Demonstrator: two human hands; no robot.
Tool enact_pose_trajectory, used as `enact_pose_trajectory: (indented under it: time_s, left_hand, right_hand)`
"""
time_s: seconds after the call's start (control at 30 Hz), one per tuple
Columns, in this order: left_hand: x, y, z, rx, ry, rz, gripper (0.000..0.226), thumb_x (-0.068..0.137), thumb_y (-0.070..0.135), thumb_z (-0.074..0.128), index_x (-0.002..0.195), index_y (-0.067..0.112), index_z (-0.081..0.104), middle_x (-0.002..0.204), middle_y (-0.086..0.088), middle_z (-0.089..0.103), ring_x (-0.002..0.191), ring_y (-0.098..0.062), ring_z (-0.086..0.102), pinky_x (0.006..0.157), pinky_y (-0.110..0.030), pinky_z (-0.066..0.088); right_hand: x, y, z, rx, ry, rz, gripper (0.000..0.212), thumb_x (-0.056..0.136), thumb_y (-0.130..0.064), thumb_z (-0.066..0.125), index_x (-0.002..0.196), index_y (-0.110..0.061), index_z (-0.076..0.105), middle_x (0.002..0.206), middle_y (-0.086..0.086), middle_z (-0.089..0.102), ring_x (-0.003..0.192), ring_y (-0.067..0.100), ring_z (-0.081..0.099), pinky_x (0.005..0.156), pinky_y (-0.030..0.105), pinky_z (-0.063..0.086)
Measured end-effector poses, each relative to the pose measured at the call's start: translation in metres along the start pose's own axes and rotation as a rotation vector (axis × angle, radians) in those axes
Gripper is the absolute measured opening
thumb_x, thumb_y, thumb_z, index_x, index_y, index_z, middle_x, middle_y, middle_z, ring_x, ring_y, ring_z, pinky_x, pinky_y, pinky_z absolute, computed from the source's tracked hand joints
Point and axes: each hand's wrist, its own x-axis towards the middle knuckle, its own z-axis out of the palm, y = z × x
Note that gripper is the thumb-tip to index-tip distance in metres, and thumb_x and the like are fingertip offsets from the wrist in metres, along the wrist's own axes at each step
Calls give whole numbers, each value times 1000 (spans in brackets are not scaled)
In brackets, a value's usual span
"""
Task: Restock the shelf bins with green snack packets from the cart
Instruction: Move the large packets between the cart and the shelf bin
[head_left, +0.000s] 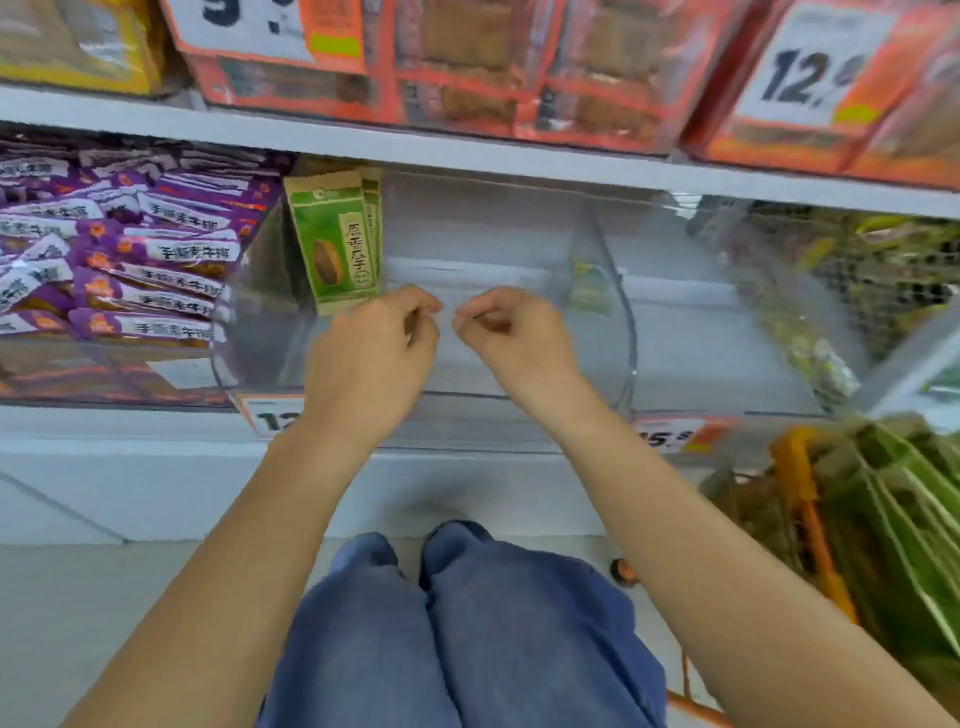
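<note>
From the head camera, a few green snack packets (335, 241) stand upright at the left end of a clear plastic bin (618, 312) on the middle shelf (467, 150). The front packet is green and tan, with a large seed printed on it and a column of characters down its right side. The rest of that bin shows only its pale floor. More green packets fill the orange-framed cart (810, 499) at the lower right.

The bin to the left holds purple packets (119, 249), and the shelf above carries orange boxes (519, 67) with large price cards (810, 62). Small price tags (270, 415) sit along the shelf edge. The floor below is pale, and blue trousers (457, 634) show at the bottom.

The left hand (374, 358) is inside the bin just below the standing packets, fingers curled with the tips drawn together. The right hand (514, 332) is beside it, fingers curled likewise. Whether either pinches anything I cannot tell.
</note>
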Motion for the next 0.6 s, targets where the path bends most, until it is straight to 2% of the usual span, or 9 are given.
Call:
enact_pose_trajectory:
  time_s: [0.1, 0.23, 0.37, 0.47, 0.53, 0.6]
  left_hand:
    - [-21, 51, 24, -79, -156, 108, 22, 92, 31, 51, 105, 30, 69, 94, 2, 71, 92, -25, 64, 80, -39, 51]
    - [-56, 107, 62, -160, -303, 194, 18, 93, 26, 54, 100, 26, 70, 98, 3, 72, 93, -23, 65, 80, -38, 51]
    - [-99, 156, 91, -236, -472, 302, 27, 96, 18, 50, 118, 26, 65, 117, 6, 66, 105, -15, 61, 90, -37, 50]
    - [-118, 182, 108, -265, -601, 337, 37, 96, 15, 50, 132, 25, 53, 127, 2, 60, 113, -16, 56, 94, -38, 48]
    - [-125, 191, 119, -249, -648, 336, 40, 96, 21, 52, 135, 26, 48, 128, 3, 59, 112, -17, 57, 93, -40, 49]
    - [-131, 194, 126, -257, -664, 334, 39, 96, 26, 52, 135, 26, 48, 127, 4, 59, 108, -16, 59, 90, -40, 50]
  right_hand:
    - [-60, 15, -58, -218, 36, 13, 15, 89, -29, 63, 101, -22, 67, 100, -7, 70, 97, 10, 63, 85, 28, 48]
    - [-135, 38, -149, -608, 144, 55, 25, 90, -34, 60, 113, -25, 63, 110, -6, 68, 101, 19, 61, 79, 31, 47]
    - [-187, 61, -223, -781, 308, 124, 30, 89, -34, 62, 117, -23, 63, 109, 1, 68, 105, 25, 58, 78, 36, 50]
    - [-202, 77, -251, -850, 263, 237, 33, 90, -39, 61, 116, -18, 62, 106, 3, 68, 95, 24, 62, 70, 30, 45]
    - [-205, 89, -253, -919, 181, 298, 32, 91, -42, 59, 109, -16, 64, 91, 1, 67, 83, 22, 61, 63, 27, 45]
    - [-206, 99, -248, -1017, 124, 300, 29, 91, -42, 56, 98, -16, 66, 74, -2, 60, 71, 20, 57, 51, 24, 38]
